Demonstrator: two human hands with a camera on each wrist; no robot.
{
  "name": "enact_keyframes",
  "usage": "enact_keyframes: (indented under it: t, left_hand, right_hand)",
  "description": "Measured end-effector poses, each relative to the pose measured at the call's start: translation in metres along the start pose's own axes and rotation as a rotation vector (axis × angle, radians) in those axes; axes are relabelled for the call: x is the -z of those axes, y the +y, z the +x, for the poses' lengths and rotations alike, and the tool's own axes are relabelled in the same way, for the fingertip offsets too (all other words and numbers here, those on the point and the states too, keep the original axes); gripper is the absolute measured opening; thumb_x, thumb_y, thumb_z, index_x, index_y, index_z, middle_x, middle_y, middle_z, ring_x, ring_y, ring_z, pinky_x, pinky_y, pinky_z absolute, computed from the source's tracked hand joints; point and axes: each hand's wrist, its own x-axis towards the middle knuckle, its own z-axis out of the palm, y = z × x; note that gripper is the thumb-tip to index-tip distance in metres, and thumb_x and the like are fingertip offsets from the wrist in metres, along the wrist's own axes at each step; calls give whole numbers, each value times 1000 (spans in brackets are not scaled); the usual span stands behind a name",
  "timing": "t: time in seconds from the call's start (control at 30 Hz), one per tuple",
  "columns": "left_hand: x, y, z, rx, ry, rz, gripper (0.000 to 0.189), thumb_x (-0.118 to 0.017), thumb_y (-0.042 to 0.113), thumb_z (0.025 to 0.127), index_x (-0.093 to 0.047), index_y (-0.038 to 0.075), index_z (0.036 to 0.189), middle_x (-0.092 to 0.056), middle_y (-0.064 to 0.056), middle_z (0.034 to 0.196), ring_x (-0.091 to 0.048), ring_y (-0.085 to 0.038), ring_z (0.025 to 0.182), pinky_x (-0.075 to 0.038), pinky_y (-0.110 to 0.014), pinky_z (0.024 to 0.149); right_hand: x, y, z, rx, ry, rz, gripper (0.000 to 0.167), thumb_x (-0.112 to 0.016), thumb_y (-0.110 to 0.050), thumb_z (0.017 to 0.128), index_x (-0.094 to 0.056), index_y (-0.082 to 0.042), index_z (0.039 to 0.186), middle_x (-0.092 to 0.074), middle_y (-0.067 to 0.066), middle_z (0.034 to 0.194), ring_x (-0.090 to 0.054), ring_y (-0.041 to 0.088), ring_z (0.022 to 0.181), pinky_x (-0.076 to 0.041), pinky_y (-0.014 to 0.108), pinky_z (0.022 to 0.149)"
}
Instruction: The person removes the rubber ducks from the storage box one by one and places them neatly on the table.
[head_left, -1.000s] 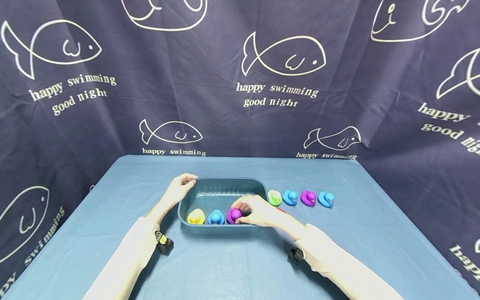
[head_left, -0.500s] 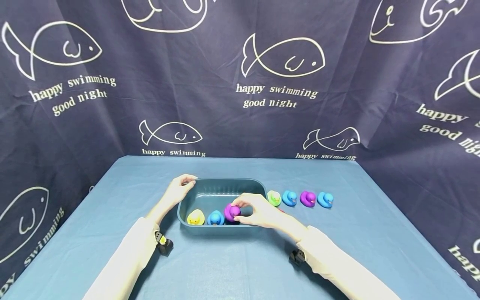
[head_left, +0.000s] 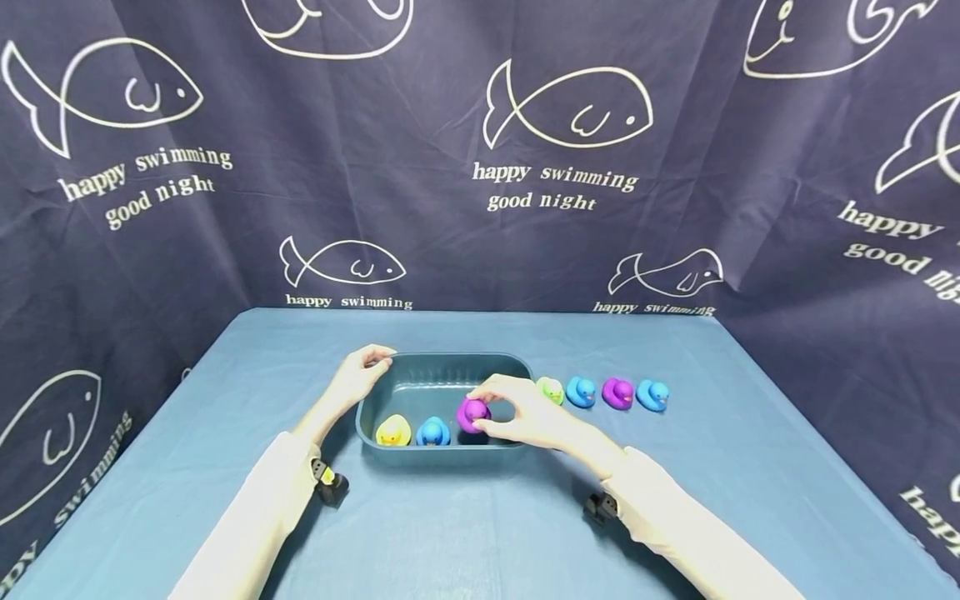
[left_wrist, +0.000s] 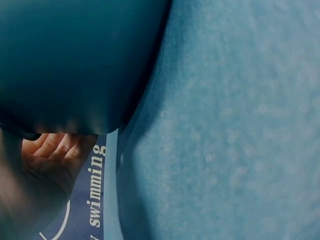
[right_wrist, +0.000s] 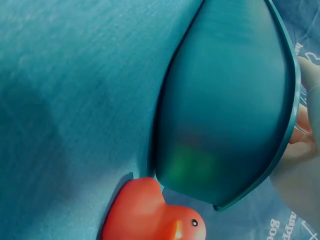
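My right hand [head_left: 527, 414] pinches a purple rubber duck [head_left: 472, 415] between thumb and fingers, inside the dark teal plastic bin [head_left: 442, 455]. My left hand [head_left: 357, 380] grips the bin's far left corner, thumb at the rim; in the left wrist view its fingers [left_wrist: 55, 149] reach behind the wall. Along the bin's near side sit a yellow duck [head_left: 393, 431] and a blue duck [head_left: 433, 432]. From the right wrist view, the right hand [right_wrist: 307, 130] shows only partly beyond the rim, and the purple duck is hidden by the bin wall.
Right of the bin stand a green duck [head_left: 551, 389], a blue duck [head_left: 581, 392], a purple duck [head_left: 618, 393] and another blue duck [head_left: 652, 395]. A red duck [right_wrist: 150, 212] lies beside the bin's right end. A dark printed curtain [head_left: 450, 192] hangs behind the blue-covered table [head_left: 465, 533].
My right hand has raised the purple duck slightly from the bin's floor and shifted a little right. My left hand keeps its grip on the corner; the other ducks have not moved.
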Motion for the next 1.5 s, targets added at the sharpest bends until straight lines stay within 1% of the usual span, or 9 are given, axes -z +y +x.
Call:
enact_keyframes:
  t: [0.2,0.37,0.47,0.6,0.8,1.03,1.3,1.4,1.5]
  left_hand:
    - [-2,6,0,17,0,5,23,-55,8,91,-63,-1,110,-67,-19,104,-61,-30,97,-45,-34,82]
    - [-2,6,1,11,-3,5,23,-55,9,91,-63,-1,110,-67,-19,105,-61,-31,98,-45,-35,84]
    - [-2,5,1,5,0,8,23,-55,8,91,-63,-2,110,-67,-19,104,-61,-31,97,-46,-36,84]
    - [-1,3,1,-1,5,15,23,-55,8,90,-63,-2,110,-67,-19,104,-61,-31,97,-46,-36,84]
    - [0,-2,3,2,5,11,23,-55,9,91,-63,-2,110,-67,-19,104,-61,-31,98,-46,-36,84]
    - [0,-5,3,-7,8,17,24,-55,9,91,-63,-3,110,-67,-20,104,-61,-30,96,-45,-31,81]
    - [0,-1,1,17,-4,-5,24,-55,9,91,-62,-3,111,-67,-20,107,-61,-31,99,-46,-35,84]
    - [0,0,1,16,-1,-15,24,-55,9,91,-62,-3,111,-67,-20,107,-61,-32,100,-46,-37,85]
    - [0,-1,0,15,0,-27,24,-55,9,91,-63,-2,111,-67,-20,108,-61,-31,100,-45,-35,85]
  right_hand:
    - [3,0,-4,-22,-10,3,34,-73,-11,77,-64,-4,109,-66,4,100,-62,14,92,-49,29,83]
    - [6,-2,-7,-44,-14,-23,36,-74,-11,77,-64,-5,111,-66,3,101,-61,13,93,-48,29,84]
    - [10,-5,-9,-81,-5,-103,36,-74,-17,76,-64,-9,110,-66,-1,101,-62,10,93,-48,27,82]
    - [15,-6,-11,-104,23,-189,37,-75,-22,75,-65,-14,109,-68,-6,99,-64,8,92,-49,28,80]
    - [17,-2,-15,-106,16,-152,39,-75,-18,75,-64,-10,112,-69,-3,100,-64,10,94,-49,32,83]
    - [19,0,-19,-95,15,-103,36,-76,-15,75,-64,-5,108,-69,2,98,-64,14,91,-50,33,83]
    - [25,-2,-24,-113,26,-81,36,-76,-12,75,-64,-5,109,-67,1,97,-63,14,90,-50,31,82]
    - [27,-2,-25,-132,24,-63,37,-76,-11,76,-64,-5,110,-68,1,98,-64,15,90,-50,31,82]
    - [28,-3,-27,-175,22,-44,37,-75,-12,77,-64,-6,111,-68,0,98,-64,13,91,-50,32,83]
